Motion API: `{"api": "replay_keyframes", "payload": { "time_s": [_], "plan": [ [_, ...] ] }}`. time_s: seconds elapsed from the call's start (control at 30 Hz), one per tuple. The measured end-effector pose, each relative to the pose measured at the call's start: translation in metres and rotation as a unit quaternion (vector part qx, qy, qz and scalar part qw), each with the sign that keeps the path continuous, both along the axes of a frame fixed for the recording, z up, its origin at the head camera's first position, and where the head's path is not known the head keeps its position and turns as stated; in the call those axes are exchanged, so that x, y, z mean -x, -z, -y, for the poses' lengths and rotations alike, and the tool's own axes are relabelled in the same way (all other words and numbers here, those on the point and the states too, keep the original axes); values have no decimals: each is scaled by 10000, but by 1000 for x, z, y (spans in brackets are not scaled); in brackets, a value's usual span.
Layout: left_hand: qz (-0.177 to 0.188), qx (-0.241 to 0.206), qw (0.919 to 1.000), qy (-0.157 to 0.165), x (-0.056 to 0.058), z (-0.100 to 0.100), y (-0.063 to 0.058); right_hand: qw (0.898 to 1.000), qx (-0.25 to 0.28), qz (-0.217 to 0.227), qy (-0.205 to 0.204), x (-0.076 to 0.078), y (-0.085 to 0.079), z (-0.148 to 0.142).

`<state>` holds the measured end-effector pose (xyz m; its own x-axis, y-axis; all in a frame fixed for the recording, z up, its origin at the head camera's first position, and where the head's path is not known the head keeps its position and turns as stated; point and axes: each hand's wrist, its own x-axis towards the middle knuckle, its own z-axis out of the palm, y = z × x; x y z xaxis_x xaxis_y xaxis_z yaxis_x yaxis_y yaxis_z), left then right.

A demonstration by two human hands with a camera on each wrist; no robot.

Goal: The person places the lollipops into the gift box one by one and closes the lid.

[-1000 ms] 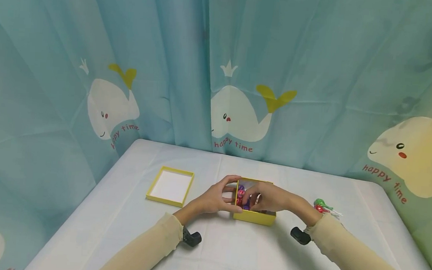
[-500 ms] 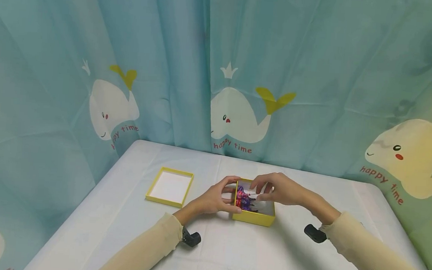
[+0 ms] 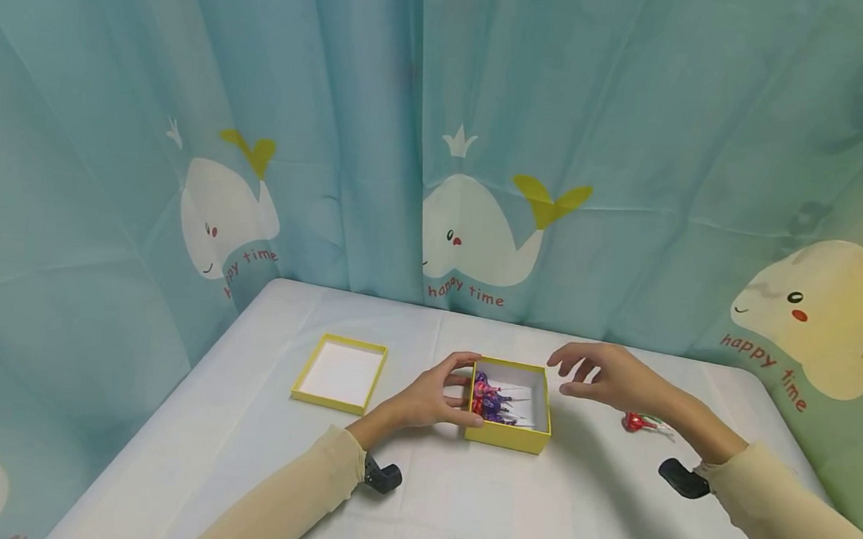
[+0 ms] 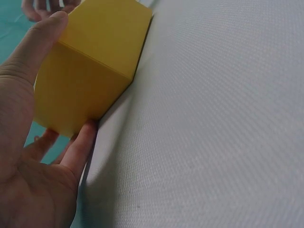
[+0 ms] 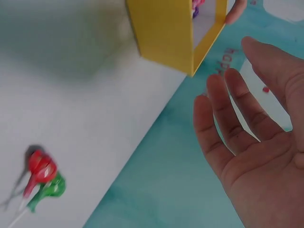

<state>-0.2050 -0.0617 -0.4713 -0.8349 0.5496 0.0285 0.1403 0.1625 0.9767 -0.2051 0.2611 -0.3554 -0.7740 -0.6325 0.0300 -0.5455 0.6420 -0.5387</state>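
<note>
My left hand (image 3: 422,401) holds the yellow box (image 3: 504,437) at its left end, thumb along the near wall and a finger at the far corner. Several lollipops (image 3: 493,405) in purple, pink and red wrappers lie inside, heads to the left, white sticks to the right. Just off the box's right rim my right hand (image 3: 614,382) hovers with relaxed fingers and nothing in them. In the right wrist view, a red lollipop (image 5: 42,167) and a green lollipop (image 5: 53,186) lie together on the table; the forearm partly covers them in the head view.
A shallow yellow lid (image 3: 339,373) lies on the white-covered table (image 3: 415,502), left of the box, its white inside facing up. Behind the table hangs a blue curtain (image 3: 363,173) with whale prints.
My right hand has come out of the box and moved right, past its rim, leaving the lollipops inside uncovered. My left hand has stayed on the box.
</note>
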Motion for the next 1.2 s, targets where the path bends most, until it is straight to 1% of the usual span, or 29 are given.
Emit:
{"api": "replay_keyframes", "payload": {
  "time_s": [0.17,0.33,0.43,0.53,0.67,0.8,1.03,1.2],
  "plan": [
    [23,15,10000,-1,-1,-1,0,9997,60,-94,220,-6,0,-19],
    [16,-12,10000,9,-1,0,-1,9990,124,-128,410,-11,4,-35],
    [-4,-9,10000,22,-1,-1,-1,9984,132,-300,461,-14,8,-44],
    [-31,4,10000,25,-1,-1,0,9962,173,-649,549,-19,14,-52],
    [-19,26,10000,22,0,-1,0,9905,309,-1206,586,-23,28,-62],
    [-9,15,10000,33,1,0,0,9817,355,-1772,608,-25,46,-74],
    [-1,11,10000,6,1,1,0,9691,382,-2301,796,-27,76,-94],
    [-18,-22,10000,31,1,0,1,9599,331,-2647,861,-28,89,-103]
  ]
}}
